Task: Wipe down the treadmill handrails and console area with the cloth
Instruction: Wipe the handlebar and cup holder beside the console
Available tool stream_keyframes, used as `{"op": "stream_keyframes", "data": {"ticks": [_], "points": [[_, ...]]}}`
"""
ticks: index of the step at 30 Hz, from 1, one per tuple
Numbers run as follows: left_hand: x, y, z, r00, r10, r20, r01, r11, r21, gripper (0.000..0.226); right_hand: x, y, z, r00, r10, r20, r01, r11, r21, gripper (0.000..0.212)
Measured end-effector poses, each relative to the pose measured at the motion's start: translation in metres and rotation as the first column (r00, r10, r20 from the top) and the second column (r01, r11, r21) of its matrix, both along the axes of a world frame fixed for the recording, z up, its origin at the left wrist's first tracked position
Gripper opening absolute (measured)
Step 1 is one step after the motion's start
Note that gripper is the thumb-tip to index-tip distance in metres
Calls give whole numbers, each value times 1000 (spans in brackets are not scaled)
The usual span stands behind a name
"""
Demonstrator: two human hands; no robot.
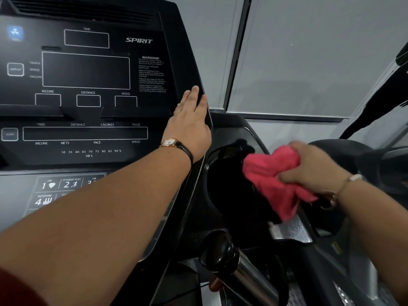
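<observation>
The black treadmill console (88, 69) fills the left and upper part of the view, its displays dark. My left hand (191, 122) lies flat with fingers together against the console's right edge, holding nothing. My right hand (313, 167) grips a bunched pink cloth (274, 180) over the black cup holder (217, 188) at the console's right side. The cloth hangs down onto the holder's right rim. A metal-sleeved handrail grip (238, 268) juts out below the cup holder.
A grey key panel (57, 191) with numbered program buttons sits under my left forearm. A textured metal plate (291, 230) lies just below the cloth. Grey wall panels (309, 62) stand behind. Part of another black machine (379, 102) shows at the right edge.
</observation>
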State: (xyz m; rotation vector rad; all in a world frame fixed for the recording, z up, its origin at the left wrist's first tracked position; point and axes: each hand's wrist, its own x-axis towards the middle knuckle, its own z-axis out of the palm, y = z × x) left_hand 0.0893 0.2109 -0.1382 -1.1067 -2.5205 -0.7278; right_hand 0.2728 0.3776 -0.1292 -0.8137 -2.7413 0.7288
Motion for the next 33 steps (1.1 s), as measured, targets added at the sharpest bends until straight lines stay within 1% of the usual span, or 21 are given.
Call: {"op": "stream_keyframes", "data": {"ticks": [3,4,5,6,7,9,10,12,14,16,18,20,22,24,26,28,29,30,31,32,33], "points": [[-2,0,-1,1000,0,-1,0,1000,3,61,3,-9,16,976,51,-212,27,935,353,35],[-2,0,-1,1000,-1,0,1,1000,3,61,5,-10,15,973,125,-192,-29,899,437,35],[-2,0,-1,1000,-1,0,1,1000,4,61,6,-11,10,975,202,-90,-134,863,488,36],[-2,0,-1,1000,-1,0,1,1000,7,61,7,-11,2,961,270,61,-266,840,474,38],[-2,0,-1,1000,-1,1,1,1000,9,61,7,-12,-8,925,315,212,-375,840,392,41],[-1,0,-1,1000,-2,0,2,1000,13,61,10,-15,-27,849,334,408,-451,861,233,45],[-1,0,-1,1000,-1,-1,1,1000,14,60,10,-15,-35,853,324,409,-437,872,221,45],[-1,0,-1,1000,0,-3,0,1000,19,60,9,-12,-52,923,268,277,-331,919,215,49],[-1,0,-1,1000,-1,-7,1,1000,21,60,7,-13,-64,944,252,212,-290,942,171,69],[-1,0,-1,1000,-1,-6,1,1000,16,60,3,-22,-75,912,301,280,-363,909,204,83],[-1,1,-2,1000,1,-6,-1,1000,15,60,-3,-33,-77,855,371,363,-472,846,248,90],[-2,1,-3,1000,3,-10,-3,1000,19,60,-11,-45,-78,808,418,414,-551,786,281,78],[-2,1,-3,1000,3,-15,-2,1000,18,60,-20,-59,-77,795,428,431,-569,772,283,62],[-2,1,-3,1000,5,-15,-5,1000,14,60,-30,-73,-76,825,427,370,-509,845,161,47],[-2,0,-2,1000,8,-10,-8,1000,13,60,-41,-87,-77,895,396,206,-387,918,-84,46],[-2,0,-2,1000,13,-11,-13,1000,14,61,-52,-97,-82,949,314,26,-295,913,-283,50],[-2,0,-2,1000,14,-11,-13,1000,15,61,-52,-100,-85,957,290,-26,-283,903,-323,56],[-1,0,-1,1000,12,-10,-12,1000,15,61,-47,-103,-87,949,309,-55,-311,903,-297,62],[-1,0,-1,1000,10,-6,-10,1000,12,61,-39,-102,-89,922,382,-63,-387,904,-182,67],[-1,0,-1,1000,10,-4,-10,1000,10,60,-27,-98,-90,873,486,-33,-487,873,-11,68],[-1,0,-2,1000,10,-6,-10,1000,9,60,-16,-90,-95,811,585,7,-576,796,188,67]]}}
